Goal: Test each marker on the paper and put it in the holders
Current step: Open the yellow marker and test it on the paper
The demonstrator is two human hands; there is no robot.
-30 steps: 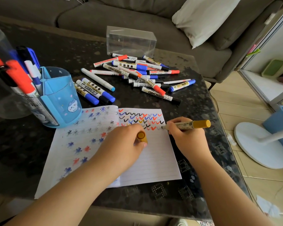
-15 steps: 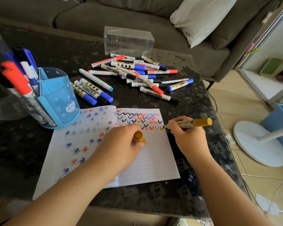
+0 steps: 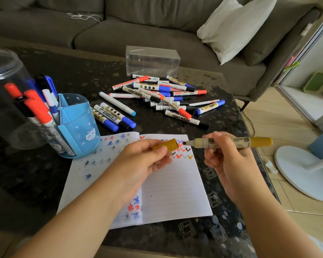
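pinching the yellow cap point(image 3: 165, 146), the left hand point(image 3: 142, 164) should meet the nib squarely as the right hand point(image 3: 229, 161), gripping the yellow marker point(image 3: 231, 142), pushes straight until snug.

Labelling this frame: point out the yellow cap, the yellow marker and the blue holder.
yellow cap point(image 3: 165, 146), head view, middle of the cap.
yellow marker point(image 3: 239, 143), head view, pale barrel by the fingers.
blue holder point(image 3: 80, 125), head view, front wall.

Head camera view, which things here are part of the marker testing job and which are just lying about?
Part of the job:
yellow marker in the right hand
yellow cap in the left hand
notebook paper
marker pile
blue holder
clear jar

Just lying about:
clear plastic box
pillow
sofa
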